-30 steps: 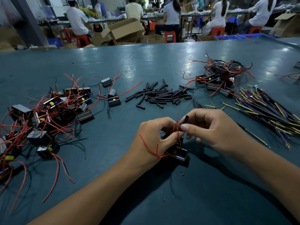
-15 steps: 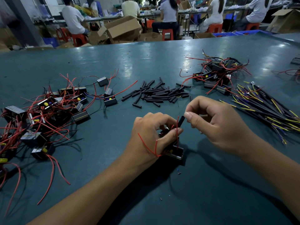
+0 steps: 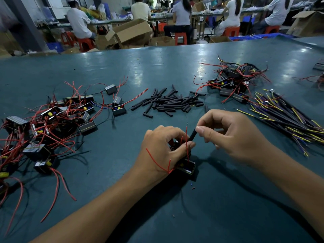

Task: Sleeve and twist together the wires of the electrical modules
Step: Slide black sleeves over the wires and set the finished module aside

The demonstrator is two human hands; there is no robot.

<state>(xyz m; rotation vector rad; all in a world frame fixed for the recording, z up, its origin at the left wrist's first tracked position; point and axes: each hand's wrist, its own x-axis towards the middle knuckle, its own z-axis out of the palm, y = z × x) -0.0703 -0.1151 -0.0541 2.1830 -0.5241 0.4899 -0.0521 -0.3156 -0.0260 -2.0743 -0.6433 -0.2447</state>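
At centre frame, the right hand (image 3: 235, 135) has drawn further from the left hand (image 3: 163, 148) than half a second ago, pinching a black sleeve (image 3: 192, 135) between thumb and forefinger. The left hand pins a module (image 3: 186, 166) to the green table (image 3: 122, 67), fingers curled round its red wires (image 3: 186, 146). Loose sleeves (image 3: 168, 102) lie just above the hands. Wired modules (image 3: 52, 123) crowd the left. Another pile (image 3: 233, 81) and sleeved wires (image 3: 284, 116) fill the right.
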